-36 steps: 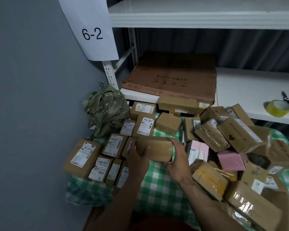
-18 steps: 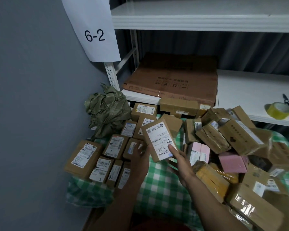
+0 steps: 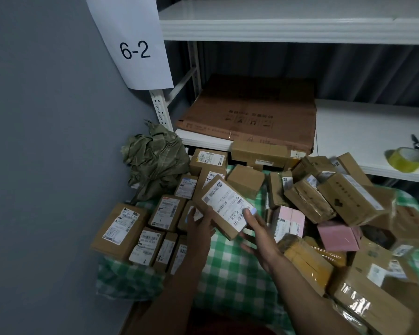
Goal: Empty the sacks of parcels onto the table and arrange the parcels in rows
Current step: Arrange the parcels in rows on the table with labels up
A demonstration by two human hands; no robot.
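two hands [image 3: 201, 226] [image 3: 259, 234] on labelled parcel [image 3: 224, 205], "6-2" sign [image 3: 133, 42] above

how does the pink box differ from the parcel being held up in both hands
The pink box is pink, shows no label, and lies in the unsorted pile on the right. The held parcel is brown cardboard, has a white shipping label facing up, and is tilted above the table, gripped by the left hand and right hand. Both are small rectangular boxes.

Both forearms are bare with no sleeves, watch or rings in view, the left hand [image 3: 200, 228] and right hand [image 3: 260, 240] are ungloved, and the fingers [image 3: 248, 213] show short nails.
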